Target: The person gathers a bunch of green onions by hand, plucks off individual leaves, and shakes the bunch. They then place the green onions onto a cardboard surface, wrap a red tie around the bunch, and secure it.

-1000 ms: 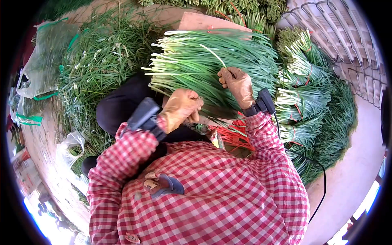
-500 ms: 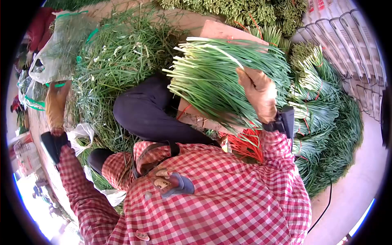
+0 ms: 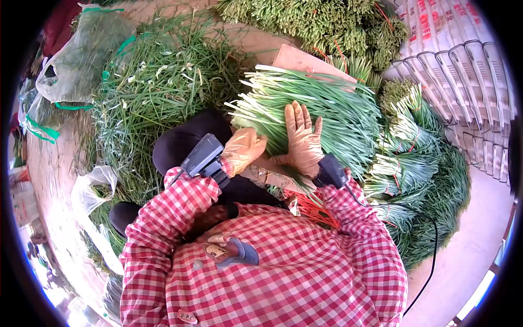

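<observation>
A thick pile of garlic chives (image 3: 332, 117), pale cut ends toward the left, lies on a brown board (image 3: 308, 62) in front of me. My right hand (image 3: 302, 141), in a tan glove, rests on the leaves, fingers extended and thumb out to the side. Beside the lower pale ends is my left hand (image 3: 243, 150), also gloved. Its fingers are bent and partly blurred, so whether they grip anything cannot be seen. A bunch of red ties (image 3: 311, 210) lies just below the board, partly behind my right sleeve.
Loose green trimmings (image 3: 163, 87) are heaped to the left, near clear plastic bags (image 3: 71, 71). Tied chive bundles (image 3: 406, 169) are stacked at right. More bundles (image 3: 305, 22) lie at the back. A white stack with wire handles (image 3: 457, 76) stands back right. A black cable (image 3: 435, 256) hangs at right.
My left hand has come from the plastic bags at left to the chives' pale ends. My right hand has shifted left and now lies flat on the pile.
</observation>
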`<state>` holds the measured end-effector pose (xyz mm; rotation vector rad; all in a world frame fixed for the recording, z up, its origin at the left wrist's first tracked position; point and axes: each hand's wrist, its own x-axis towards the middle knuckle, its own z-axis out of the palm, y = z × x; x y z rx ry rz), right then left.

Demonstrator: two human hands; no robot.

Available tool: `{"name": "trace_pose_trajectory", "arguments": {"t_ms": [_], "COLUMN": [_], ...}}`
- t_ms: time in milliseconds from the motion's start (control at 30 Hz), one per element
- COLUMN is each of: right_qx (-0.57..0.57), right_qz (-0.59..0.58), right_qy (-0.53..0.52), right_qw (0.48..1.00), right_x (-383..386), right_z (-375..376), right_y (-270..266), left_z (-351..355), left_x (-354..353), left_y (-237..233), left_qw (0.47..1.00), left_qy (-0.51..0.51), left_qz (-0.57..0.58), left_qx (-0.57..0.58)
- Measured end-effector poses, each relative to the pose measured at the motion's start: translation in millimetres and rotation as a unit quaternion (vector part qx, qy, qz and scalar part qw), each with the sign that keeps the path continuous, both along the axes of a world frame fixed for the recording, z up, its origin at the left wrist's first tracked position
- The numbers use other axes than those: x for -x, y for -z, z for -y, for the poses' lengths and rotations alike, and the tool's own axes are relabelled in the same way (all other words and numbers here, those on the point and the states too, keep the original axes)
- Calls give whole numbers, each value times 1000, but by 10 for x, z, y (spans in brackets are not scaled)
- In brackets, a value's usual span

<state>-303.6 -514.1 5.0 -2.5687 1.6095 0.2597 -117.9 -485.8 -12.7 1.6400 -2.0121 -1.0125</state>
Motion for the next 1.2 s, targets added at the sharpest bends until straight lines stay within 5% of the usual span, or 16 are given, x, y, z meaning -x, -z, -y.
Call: {"name": "trace_pose_trajectory", "arguments": {"t_ms": [67, 167, 200, 267, 333, 400, 500, 600, 667, 767, 967, 1100, 1167, 1200], "right_qx": [41, 37, 22, 38, 22, 26, 83, 59, 42, 44, 56, 16, 5, 4], "right_qz": [44, 77, 82, 106, 160, 148, 168, 165, 174, 168, 124, 139, 131, 127], "right_qy": [-1, -21, -30, -26, -51, -65, -92, -98, -107, -128, -100, -38, -31, -32], "right_qw": [998, 996, 996, 993, 985, 987, 978, 979, 978, 976, 986, 989, 991, 991], "right_x": [35, 164, 206, 272, 342, 366, 331, 296, 294, 315, 282, 307, 329, 334], "right_z": [88, 368, 452, 543, 591, 540, 408, 364, 402, 377, 443, 461, 474, 471], "right_y": [129, 121, 74, 27, 25, 50, -36, -49, -70, -139, -371, -208, -129, -140], "left_z": [112, 148, 203, 210, 573, 878, 1199, 1236, 1306, 1323, 1317, 1250, 1425, 1402], "left_x": [113, 105, 12, -191, -355, -591, -656, -547, -549, -432, -468, -458, -716, -838], "left_y": [4, -383, -490, -368, -579, -527, -350, -422, -146, -126, -364, -304, 305, 32], "left_qw": [972, 889, 900, 838, 801, 839, 803, 880, 878, 899, 969, 992, 955, 934], "left_qy": [-123, -133, -81, -193, -307, -402, -452, -383, -277, -214, -170, -119, -53, -1], "left_qz": [-134, -279, -236, -497, -511, -344, -385, -281, -387, -377, -137, 0, 156, 241], "left_qx": [-148, -337, -358, -115, 53, 126, 54, -14, -47, -59, -117, 37, 245, 265]}}
